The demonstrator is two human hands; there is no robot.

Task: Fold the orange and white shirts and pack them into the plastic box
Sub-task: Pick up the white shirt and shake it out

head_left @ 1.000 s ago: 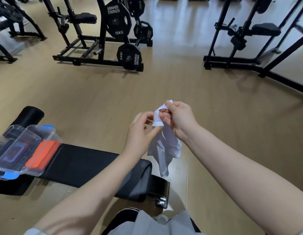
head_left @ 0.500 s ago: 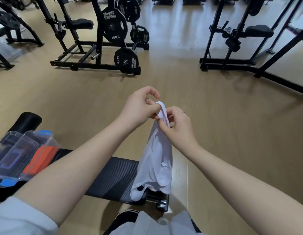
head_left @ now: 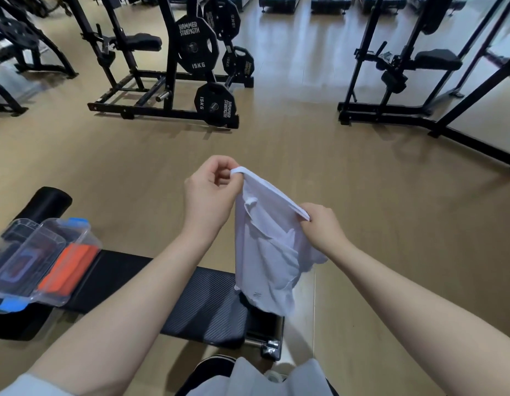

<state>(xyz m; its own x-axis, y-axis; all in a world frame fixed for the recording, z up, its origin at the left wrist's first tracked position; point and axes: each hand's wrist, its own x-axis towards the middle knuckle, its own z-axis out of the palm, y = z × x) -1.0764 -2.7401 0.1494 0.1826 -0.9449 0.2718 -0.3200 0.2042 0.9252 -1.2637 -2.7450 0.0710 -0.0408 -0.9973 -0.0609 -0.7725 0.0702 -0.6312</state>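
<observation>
The left hand and right hand, bunched together 1 second ago, have drawn apart — each pinches the white shirt, now stretched open above the desk, ready for folding; plastic box far left.

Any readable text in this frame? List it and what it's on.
"HAMMER STRENGTH" and "15KG": large upper weight plate on the rack.
"HAMMER STRENGTH" and "15KG", sideways: lower weight plate.
Smaller plate behind: print too blurred to read.
White shirt: small dark mark near hem, unreadable.
Plastic box: no text visible.
</observation>
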